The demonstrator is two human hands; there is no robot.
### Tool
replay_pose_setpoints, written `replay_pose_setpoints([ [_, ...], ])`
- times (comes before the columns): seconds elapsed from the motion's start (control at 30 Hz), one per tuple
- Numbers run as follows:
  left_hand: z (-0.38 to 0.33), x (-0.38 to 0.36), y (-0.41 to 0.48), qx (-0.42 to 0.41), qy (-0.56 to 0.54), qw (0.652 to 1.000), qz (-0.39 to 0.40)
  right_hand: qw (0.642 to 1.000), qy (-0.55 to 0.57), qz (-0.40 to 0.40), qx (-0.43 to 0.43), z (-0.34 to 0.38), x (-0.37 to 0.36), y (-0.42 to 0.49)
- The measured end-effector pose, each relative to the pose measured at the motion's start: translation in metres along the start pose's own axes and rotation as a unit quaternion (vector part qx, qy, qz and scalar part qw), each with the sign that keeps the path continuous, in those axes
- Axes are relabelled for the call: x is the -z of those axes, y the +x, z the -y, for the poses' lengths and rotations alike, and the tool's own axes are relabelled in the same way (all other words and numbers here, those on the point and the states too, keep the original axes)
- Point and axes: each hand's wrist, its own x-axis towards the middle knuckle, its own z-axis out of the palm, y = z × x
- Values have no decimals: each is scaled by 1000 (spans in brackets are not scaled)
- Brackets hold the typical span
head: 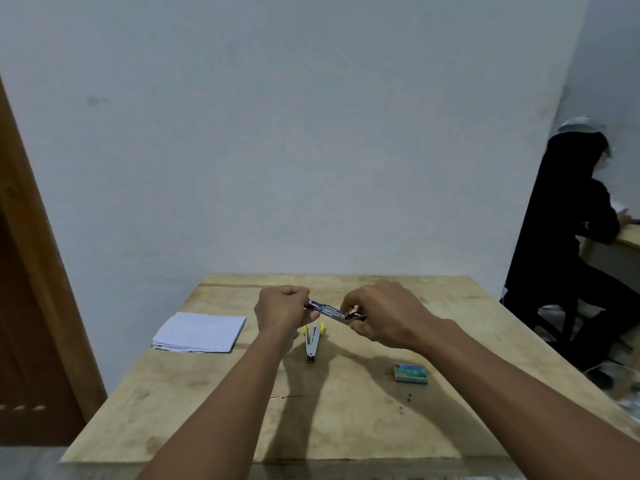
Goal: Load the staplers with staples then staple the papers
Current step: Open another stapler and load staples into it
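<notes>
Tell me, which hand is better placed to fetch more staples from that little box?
The right hand, probably. The staple box lies on the table's right side, just below that hand, while the left hand holds the stapler's other end farther away.

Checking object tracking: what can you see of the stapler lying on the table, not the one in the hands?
The stapler on the table looks like a small metal one, silver-grey, with yellow plastic parts showing at its far end. It lies on the bare wooden table, near the middle, lengthwise away from the person, just below the raised hands. It seems to be spread open, though the view is too small to be sure. Nothing touches it; the stack of papers lies apart to its left, the staple box to its right.
</notes>
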Motion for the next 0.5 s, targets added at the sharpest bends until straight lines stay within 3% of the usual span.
replay_pose_setpoints([
  [0.17,-1,3,-2,-14,39,999,-14,1000,-21,-16,17,3,0,-1],
  [0.37,-9,8,-8,75,-61,992,77,999,-29,-30,10,4,-2,-3],
  [0.5,-6,11,-5,85,-93,987,96,999,-21,-26,-2,3,-3,-3],
])
